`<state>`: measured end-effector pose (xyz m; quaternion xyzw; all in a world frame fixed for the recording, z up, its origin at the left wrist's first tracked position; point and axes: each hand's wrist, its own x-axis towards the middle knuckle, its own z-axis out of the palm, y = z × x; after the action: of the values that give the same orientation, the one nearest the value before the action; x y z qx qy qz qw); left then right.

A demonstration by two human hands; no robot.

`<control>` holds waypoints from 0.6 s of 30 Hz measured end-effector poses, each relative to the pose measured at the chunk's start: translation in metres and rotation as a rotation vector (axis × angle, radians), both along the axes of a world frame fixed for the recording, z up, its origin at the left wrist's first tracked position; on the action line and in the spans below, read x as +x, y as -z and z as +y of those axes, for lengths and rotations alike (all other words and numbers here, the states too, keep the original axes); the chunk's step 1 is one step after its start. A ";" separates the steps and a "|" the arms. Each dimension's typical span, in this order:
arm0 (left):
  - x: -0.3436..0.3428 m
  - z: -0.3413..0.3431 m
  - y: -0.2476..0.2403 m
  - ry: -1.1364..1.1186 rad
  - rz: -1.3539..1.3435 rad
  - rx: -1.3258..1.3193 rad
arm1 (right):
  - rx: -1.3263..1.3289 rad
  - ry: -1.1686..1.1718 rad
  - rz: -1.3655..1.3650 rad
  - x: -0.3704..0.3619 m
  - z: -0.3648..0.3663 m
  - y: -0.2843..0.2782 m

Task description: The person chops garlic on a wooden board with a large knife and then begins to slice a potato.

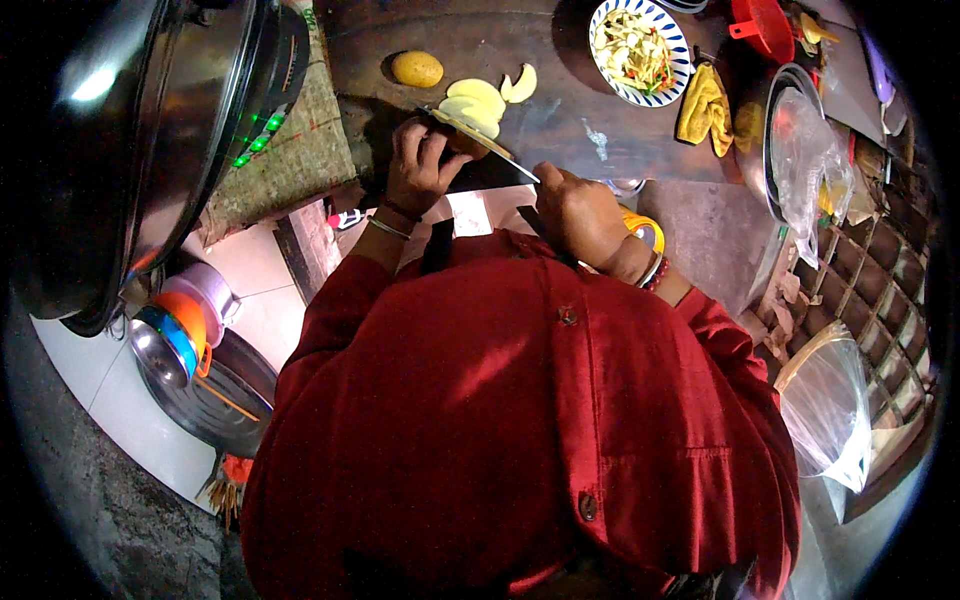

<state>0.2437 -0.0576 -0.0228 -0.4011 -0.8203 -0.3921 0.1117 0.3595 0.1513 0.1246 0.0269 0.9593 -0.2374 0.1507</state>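
Note:
My right hand (pixel 585 215) is closed around the handle of a knife (pixel 515 165), whose thin blade slants up and left toward my left fingertips. My left hand (pixel 424 165) has its fingers bent over a potato, mostly hidden under the hand and behind the blade. Just beyond the blade, several pale potato slices (pixel 474 100) overlap on the dark wooden table (pixel 500 30). Another cut piece (pixel 519 84) stands a little to their right. Farther back on the left lies a whole yellow-skinned potato (pixel 417 69).
A blue-patterned plate (pixel 681 45) of cut food with red bits sits at the back right. Beside it are a crumpled yellow cloth (pixel 706 112) and a red plastic container (pixel 763 32). A large dark appliance (pixel 150 150) with green lights fills the left. Basins (pixel 168 345) stand below.

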 end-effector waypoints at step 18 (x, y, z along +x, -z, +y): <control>-0.003 0.001 0.040 0.127 -0.165 0.098 | -0.039 0.005 -0.145 -0.028 0.006 0.044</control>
<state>0.2405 -0.0568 -0.0627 -0.4125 -0.7796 -0.4698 0.0382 0.3318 0.1577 0.0804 0.0433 0.9409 -0.2537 0.2199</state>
